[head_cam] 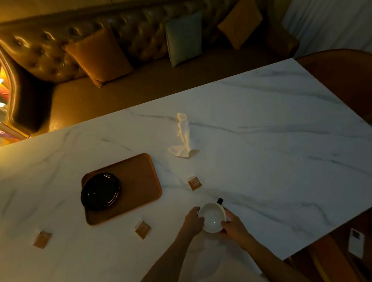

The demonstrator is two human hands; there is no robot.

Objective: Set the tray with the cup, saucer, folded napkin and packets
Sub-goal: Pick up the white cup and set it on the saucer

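Observation:
A white cup (212, 217) with a dark handle stands near the table's front, held between both hands: my left hand (193, 222) grips its left side, my right hand (232, 225) its right side. To the left lies a brown tray (137, 182) with a black saucer (100, 191) on its left end, overhanging the rim. A crumpled white napkin (183, 136) lies unfolded behind the tray's right corner. Three brown packets lie on the table: one right of the tray (194, 183), one in front of it (142, 229), one at the far left (42, 239).
The white marble table (278, 146) runs to an edge at the right and back. Behind it is a tufted leather bench (132, 35) with cushions. A brown chair (354, 82) stands at the right end.

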